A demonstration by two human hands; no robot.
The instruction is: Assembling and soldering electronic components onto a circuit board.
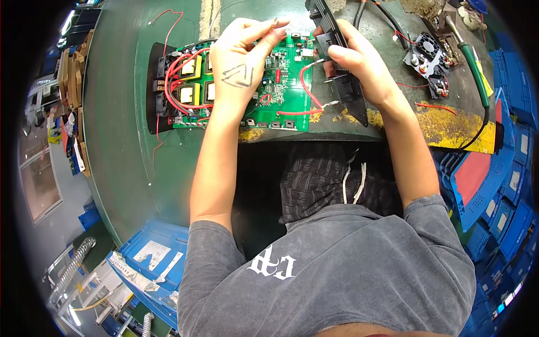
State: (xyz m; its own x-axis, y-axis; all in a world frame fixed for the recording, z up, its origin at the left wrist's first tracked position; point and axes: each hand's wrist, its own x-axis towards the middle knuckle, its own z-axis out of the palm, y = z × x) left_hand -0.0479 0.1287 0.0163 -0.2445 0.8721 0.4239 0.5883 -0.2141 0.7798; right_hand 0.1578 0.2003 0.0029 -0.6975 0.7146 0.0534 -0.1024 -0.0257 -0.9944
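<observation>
My left hand is over the green circuit board. Its thumb and fingers are pinched on a small brass-coloured piece, too small to name surely. My right hand grips a black panel with black blocks on it, tilted over the table just right of the board. A thick red wire loops from the board toward the panel. A second red wire runs along the board's near edge and ends in a bare metal tip beside the panel. Yellow-wrapped transformers stand on the board's left part.
A soldering iron with a green handle lies at the right, its cord hanging over the edge. Near it sits a small fan on a metal plate. Blue bins stand right of the table, and a blue crate at lower left.
</observation>
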